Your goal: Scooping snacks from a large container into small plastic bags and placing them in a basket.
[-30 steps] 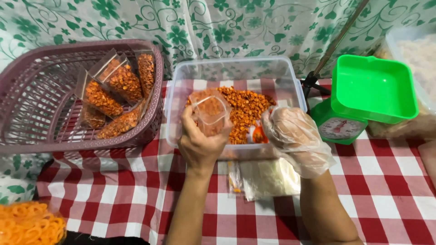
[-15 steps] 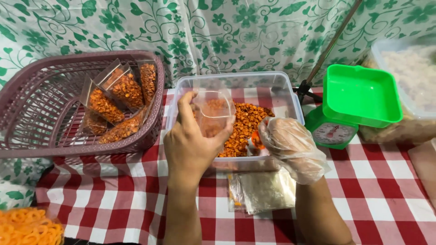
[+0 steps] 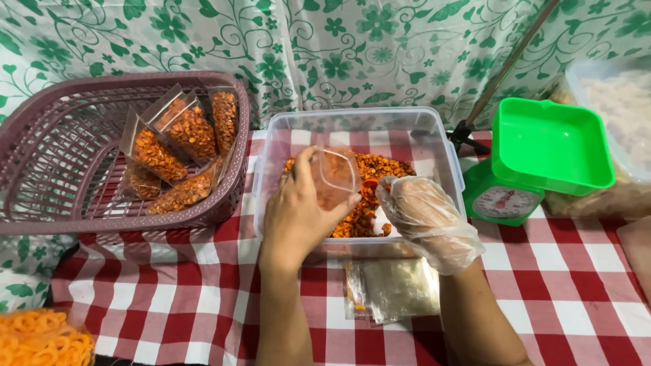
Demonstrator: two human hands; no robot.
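Note:
My left hand holds a small clear plastic bag open over a clear plastic tub of orange snack pieces. The bag has some snack in its bottom. My right hand, in a thin clear plastic glove, reaches into the tub beside the bag, with its fingers at the snack by the bag's mouth. A stack of flat empty clear bags lies on the red and white checked tablecloth in front of the tub, between my forearms.
A mauve plastic basket at the left holds several filled snack bags. A green kitchen scale stands at the right, beside a clear tub of pale snacks. Orange ring snacks sit bottom left. A patterned curtain hangs behind.
My left hand has lowered and tilted the bag toward the tub's middle. My gloved right hand has moved in closer to the bag's mouth.

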